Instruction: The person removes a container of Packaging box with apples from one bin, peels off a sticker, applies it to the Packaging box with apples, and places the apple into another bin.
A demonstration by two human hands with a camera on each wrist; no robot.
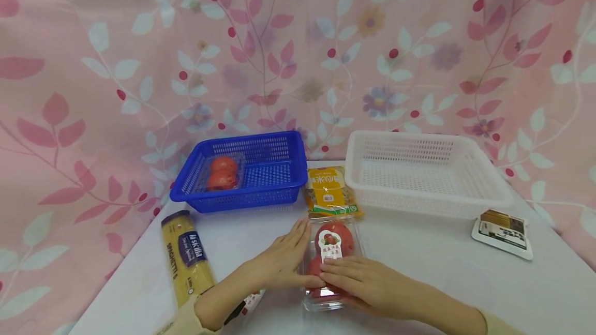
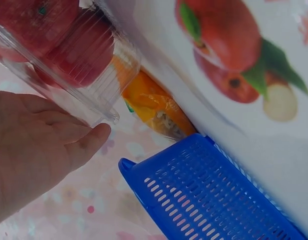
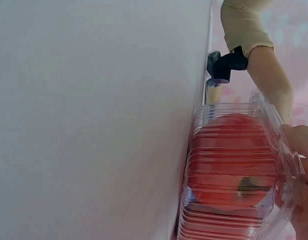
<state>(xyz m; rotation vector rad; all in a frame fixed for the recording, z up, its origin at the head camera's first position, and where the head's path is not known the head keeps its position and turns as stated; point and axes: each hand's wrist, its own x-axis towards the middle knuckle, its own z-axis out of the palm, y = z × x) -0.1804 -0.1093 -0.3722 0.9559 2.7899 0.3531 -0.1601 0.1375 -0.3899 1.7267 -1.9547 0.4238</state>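
Note:
A clear plastic box of tomatoes (image 1: 342, 237) with a white fruit label lies on the table in front of me. My left hand (image 1: 284, 257) is against its left side, fingers extended and thumb reaching over the lid; in the left wrist view the same hand (image 2: 49, 140) is beside the box's clear wall. Across the near part of the lid, my right hand (image 1: 372, 283) rests with fingers fairly straight. The right wrist view shows the ribbed box side with a tomato (image 3: 233, 160) behind it and part of the hand at the right edge.
Behind stand a blue basket (image 1: 247, 201) holding another box of tomatoes (image 1: 223, 173) and a white basket (image 1: 428, 198). A yellow food packet (image 1: 328, 190) lies between them. Spaghetti (image 1: 186, 257) lies left, a small flat package (image 1: 503, 232) right. A white printed package (image 1: 253, 302) is partly under my left arm.

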